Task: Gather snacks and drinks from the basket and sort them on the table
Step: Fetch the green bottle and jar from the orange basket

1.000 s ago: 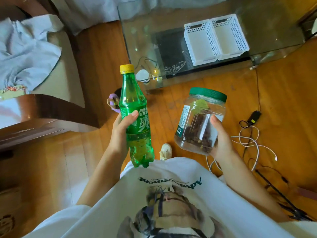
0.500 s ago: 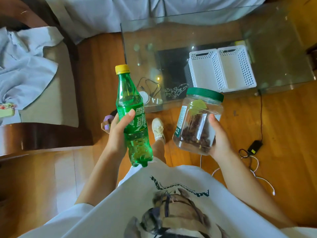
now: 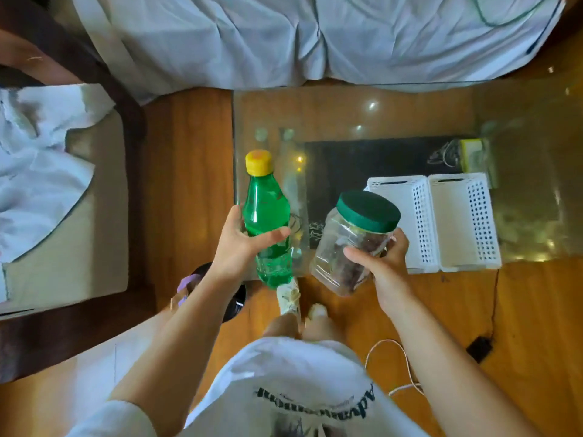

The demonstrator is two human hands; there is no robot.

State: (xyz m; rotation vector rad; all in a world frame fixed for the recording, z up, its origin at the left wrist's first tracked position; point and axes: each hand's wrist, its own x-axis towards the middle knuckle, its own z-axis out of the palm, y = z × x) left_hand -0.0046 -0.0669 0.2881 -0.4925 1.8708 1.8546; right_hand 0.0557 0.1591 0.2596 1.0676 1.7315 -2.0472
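- Two hands are busy at once. The left hand is wrapped around the middle of a green bottle, thumb in front and fingers behind, and it holds the bottle almost upright with its yellow cap at the top.
- The right hand grasps a clear jar from the side and from below. The jar leans, with its dark green lid turned away from the person, and some brown snack pieces lie inside.
- Both things are in the air over the near edge of the glass table, not yet set down. Probably each hand carries one kind, a drink and a snack, so that they can be put down separately.
- Two white trays stand side by side on the table, just to the right of the jar. They look empty, so they may be the places for sorting.
- Under the table is a wooden floor, with a white cable near the person's feet.
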